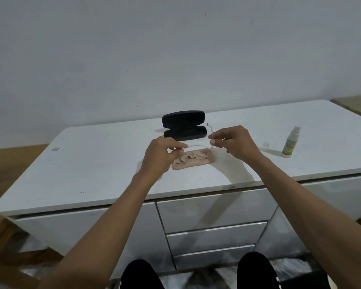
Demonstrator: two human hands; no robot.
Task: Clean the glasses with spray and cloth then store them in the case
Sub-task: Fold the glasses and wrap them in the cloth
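Clear-framed glasses hang between both hands just above the white cabinet top. My left hand pinches the left end of the frame. My right hand pinches the right end, where one temple arm sticks up. Under the glasses lies a crumpled beige cloth. The black case stands open just behind the hands, lid upright. The spray bottle stands upright to the right, with its clear cap beside it.
A white wall rises right behind the cabinet. Drawer fronts face me below the top's front edge. A wooden floor shows at the left. My knees in dark trousers are at the bottom.
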